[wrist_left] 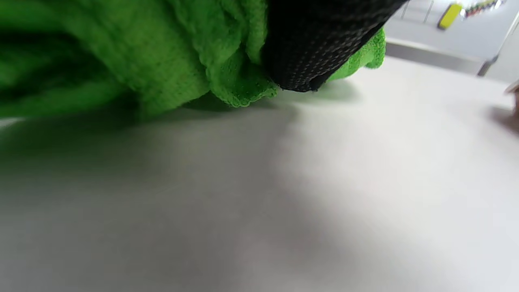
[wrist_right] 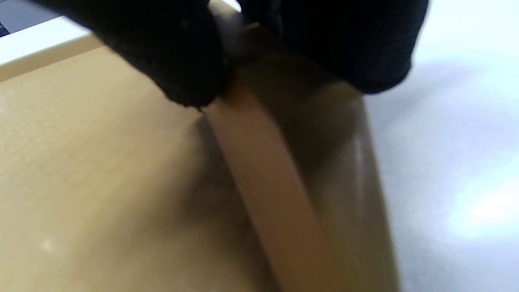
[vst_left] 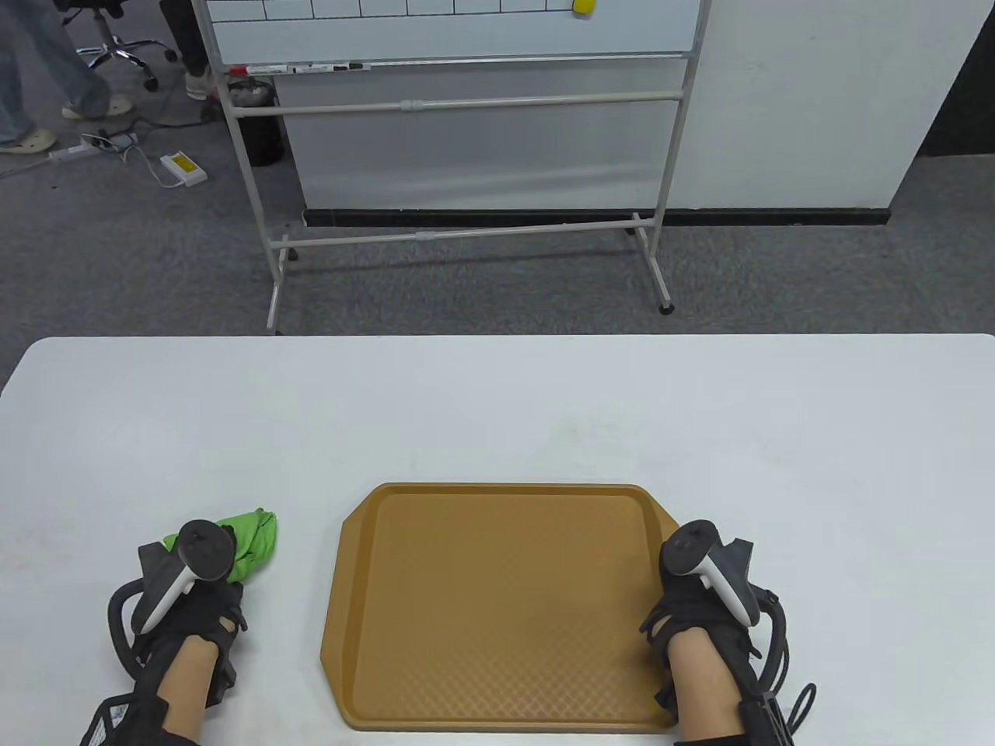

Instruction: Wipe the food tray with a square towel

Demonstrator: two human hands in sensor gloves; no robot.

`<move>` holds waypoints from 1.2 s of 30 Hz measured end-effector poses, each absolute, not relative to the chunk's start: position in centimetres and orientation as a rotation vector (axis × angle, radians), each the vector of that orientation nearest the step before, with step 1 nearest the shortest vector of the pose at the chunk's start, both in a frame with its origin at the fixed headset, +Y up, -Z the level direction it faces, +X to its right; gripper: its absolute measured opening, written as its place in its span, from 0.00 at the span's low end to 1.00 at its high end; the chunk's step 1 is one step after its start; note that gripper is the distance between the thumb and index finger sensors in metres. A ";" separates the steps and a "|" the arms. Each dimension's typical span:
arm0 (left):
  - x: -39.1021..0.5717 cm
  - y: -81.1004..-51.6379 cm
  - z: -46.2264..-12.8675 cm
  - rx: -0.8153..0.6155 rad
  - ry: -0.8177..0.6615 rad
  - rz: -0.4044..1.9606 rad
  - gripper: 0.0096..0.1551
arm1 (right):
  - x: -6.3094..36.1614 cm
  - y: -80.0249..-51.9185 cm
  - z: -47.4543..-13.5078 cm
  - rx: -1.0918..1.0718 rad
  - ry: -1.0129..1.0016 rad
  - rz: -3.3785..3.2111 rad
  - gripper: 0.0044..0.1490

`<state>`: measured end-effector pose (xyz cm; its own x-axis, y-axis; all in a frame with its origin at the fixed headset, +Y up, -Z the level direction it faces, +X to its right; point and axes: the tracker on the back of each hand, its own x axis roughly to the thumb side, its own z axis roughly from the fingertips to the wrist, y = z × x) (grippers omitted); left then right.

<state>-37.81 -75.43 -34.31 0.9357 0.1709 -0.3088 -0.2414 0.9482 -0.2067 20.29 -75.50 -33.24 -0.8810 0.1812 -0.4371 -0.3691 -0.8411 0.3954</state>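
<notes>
A brown food tray (vst_left: pixel 497 606) lies on the white table near the front edge. A bunched green towel (vst_left: pixel 255 542) sits on the table left of the tray. My left hand (vst_left: pixel 204 579) rests over the towel and grips it; in the left wrist view a gloved finger (wrist_left: pixel 324 44) presses into the green cloth (wrist_left: pixel 170 52). My right hand (vst_left: pixel 692 590) is at the tray's right rim. In the right wrist view its fingers (wrist_right: pixel 182 56) pinch the raised rim (wrist_right: pixel 267 170).
The white table (vst_left: pixel 497 404) stretches beyond the tray to its far edge. A whiteboard on a metal stand (vst_left: pixel 459 155) is on the carpet beyond the table. A person's legs and an office chair are at the far left.
</notes>
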 end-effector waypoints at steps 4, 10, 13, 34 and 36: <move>-36.7 -73.9 -33.6 -0.171 0.226 0.363 0.41 | 20.3 -75.5 -33.2 -0.561 0.690 2.696 0.54; -30.0 -69.3 -33.2 -0.008 0.089 0.400 0.41 | 20.6 -75.6 -33.2 -0.540 0.695 2.671 0.54; -25.4 -68.5 -34.9 -0.104 0.016 0.307 0.42 | 20.8 -75.6 -33.2 -0.534 0.691 2.660 0.53; -9.3 -76.5 -40.4 -0.516 -0.097 0.207 0.40 | 21.4 -75.7 -33.2 -0.508 0.691 2.577 0.52; -7.2 -76.6 -40.6 -0.514 -0.125 0.210 0.40 | 21.5 -75.8 -33.2 -0.503 0.692 2.565 0.51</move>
<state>-7.23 -76.59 -40.57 0.9710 0.2300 0.0658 -0.1675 0.8498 -0.4997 21.47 -75.76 -33.23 -0.8396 0.3115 -0.4450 -0.4931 -0.7807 0.3838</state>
